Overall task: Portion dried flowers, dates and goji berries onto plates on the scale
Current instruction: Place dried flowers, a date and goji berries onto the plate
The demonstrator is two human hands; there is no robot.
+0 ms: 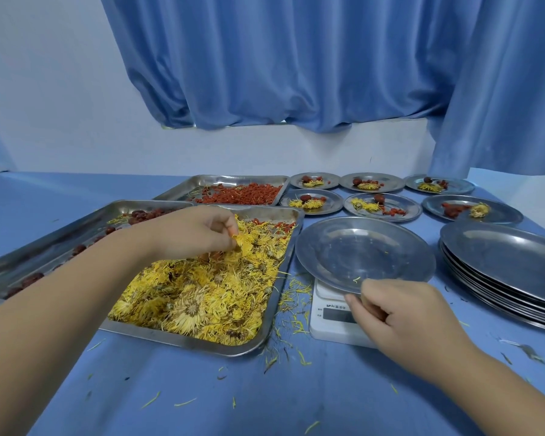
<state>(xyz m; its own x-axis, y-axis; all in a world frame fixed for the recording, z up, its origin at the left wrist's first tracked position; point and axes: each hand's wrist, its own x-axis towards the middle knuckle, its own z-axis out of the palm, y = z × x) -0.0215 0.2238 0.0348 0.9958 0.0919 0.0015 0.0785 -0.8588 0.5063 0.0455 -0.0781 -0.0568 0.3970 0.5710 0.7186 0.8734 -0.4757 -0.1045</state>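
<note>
Over the tray (265,329), left hand (195,234) pinches a flower (242,244); right hand (403,313) grips the plate (365,247) on the scale (323,327).

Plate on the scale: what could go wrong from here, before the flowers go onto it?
1. The right hand grips the near rim of the plate, which overhangs the scale; that could skew the reading or tip it.
2. That hand hides part of the display, so the weight may be misread.
3. The left hand pinches dried flowers; loose petals already litter the table, so more may drop.
</note>
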